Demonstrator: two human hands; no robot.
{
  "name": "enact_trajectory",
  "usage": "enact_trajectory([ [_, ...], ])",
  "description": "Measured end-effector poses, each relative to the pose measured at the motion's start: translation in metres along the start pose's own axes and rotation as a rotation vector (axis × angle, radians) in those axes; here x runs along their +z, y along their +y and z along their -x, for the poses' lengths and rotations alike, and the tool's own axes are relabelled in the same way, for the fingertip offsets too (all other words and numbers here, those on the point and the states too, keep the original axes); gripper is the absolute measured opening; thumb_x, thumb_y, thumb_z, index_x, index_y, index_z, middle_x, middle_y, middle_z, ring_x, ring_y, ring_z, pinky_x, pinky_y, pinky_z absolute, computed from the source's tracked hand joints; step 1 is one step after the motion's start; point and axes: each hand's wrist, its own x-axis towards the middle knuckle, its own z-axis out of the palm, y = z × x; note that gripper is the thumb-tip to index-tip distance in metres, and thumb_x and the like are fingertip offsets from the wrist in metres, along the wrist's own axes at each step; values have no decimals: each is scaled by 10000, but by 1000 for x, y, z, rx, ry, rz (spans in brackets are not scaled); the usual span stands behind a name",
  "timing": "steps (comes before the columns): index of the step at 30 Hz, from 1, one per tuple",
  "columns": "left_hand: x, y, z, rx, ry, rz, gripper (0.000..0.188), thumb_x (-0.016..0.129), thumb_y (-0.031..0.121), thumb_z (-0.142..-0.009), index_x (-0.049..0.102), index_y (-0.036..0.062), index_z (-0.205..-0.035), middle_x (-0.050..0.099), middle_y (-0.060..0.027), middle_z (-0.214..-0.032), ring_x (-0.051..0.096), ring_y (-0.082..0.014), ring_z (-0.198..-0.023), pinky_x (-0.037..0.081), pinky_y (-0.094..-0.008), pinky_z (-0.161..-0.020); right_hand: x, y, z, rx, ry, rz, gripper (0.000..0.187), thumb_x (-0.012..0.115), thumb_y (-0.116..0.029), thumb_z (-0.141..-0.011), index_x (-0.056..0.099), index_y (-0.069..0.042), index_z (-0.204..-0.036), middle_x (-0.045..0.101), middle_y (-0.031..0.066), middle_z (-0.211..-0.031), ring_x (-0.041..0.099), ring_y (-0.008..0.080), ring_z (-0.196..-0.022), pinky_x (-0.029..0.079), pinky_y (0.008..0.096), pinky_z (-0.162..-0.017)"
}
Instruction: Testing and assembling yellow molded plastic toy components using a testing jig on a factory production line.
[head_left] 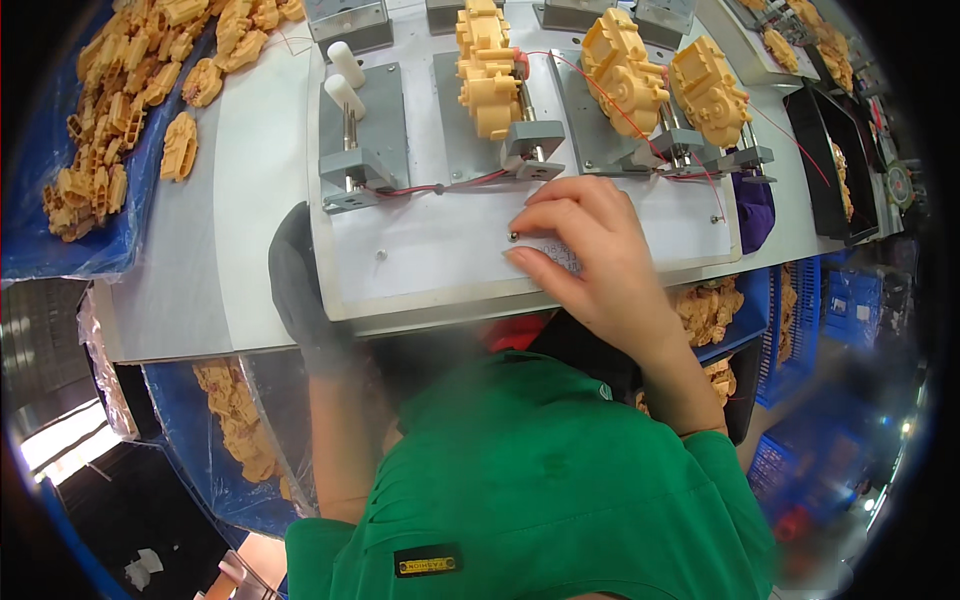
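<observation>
My right hand [592, 255], bare, is over the front part of a white board [450, 240]. Its thumb and index finger pinch toward a small round metal piece [513, 237], which shows between the fingertips. My left hand [300, 285], in a dark grey glove, lies along the board's left edge with its fingers stretched out together. Nothing shows in it. Beyond the right hand, yellow plastic housings [490, 75] stand on grey metal fixtures [535, 140]. A second housing [625, 75] and a third housing [708, 92] stand to the right.
Two white cylindrical knobs [345, 92] top the left fixture. Red wires [470, 180] run between the fixtures. Yellow parts [110, 110] are heaped on blue sheeting at far left, with one part [179, 147] on the table. A black tray [838, 165] is at right; blue crates [790, 330] stand below.
</observation>
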Motion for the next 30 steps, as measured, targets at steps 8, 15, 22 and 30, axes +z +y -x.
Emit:
enact_trajectory([
  [8, -3, -7, 0, 32, -27, -26, 477, 276, 292, -1050, 494, -38, -1315, 547, -151, -1282, 525, -238, -1171, 389, -373, -1037, 10, -2, -1, -69, 64, 191, 132, 734, -118, -764, 619, -93, -824, 585, 37, -912, 546, 258, -875, 403, 371, -749],
  [15, -4, -6, 1, 31, -16, -57, 495, 273, 314, -1045, 494, -43, -1307, 552, -151, -1264, 531, -236, -1155, 400, -371, -1024, 11, 0, 0, -96, 91, 182, 109, 719, -138, -791, 629, -85, -823, 575, 32, -894, 539, 256, -855, 431, 376, -744],
  [22, -6, -11, 1, 73, 2, -110, 496, 264, 309, -1047, 489, -45, -1311, 549, -153, -1268, 532, -233, -1158, 407, -363, -1020, 12, 3, 2, -129, 110, 178, 113, 721, -148, -798, 635, -83, -832, 577, 30, -901, 541, 247, -859, 443, 364, -753],
  [30, -9, -12, -1, 92, 0, -136, 498, 263, 315, -1049, 492, -45, -1306, 547, -157, -1271, 532, -233, -1158, 406, -367, -1020, 10, 1, 1, -132, 99, 162, 130, 738, -115, -774, 650, -91, -867, 606, 35, -938, 559, 247, -857, 443, 353, -775],
])
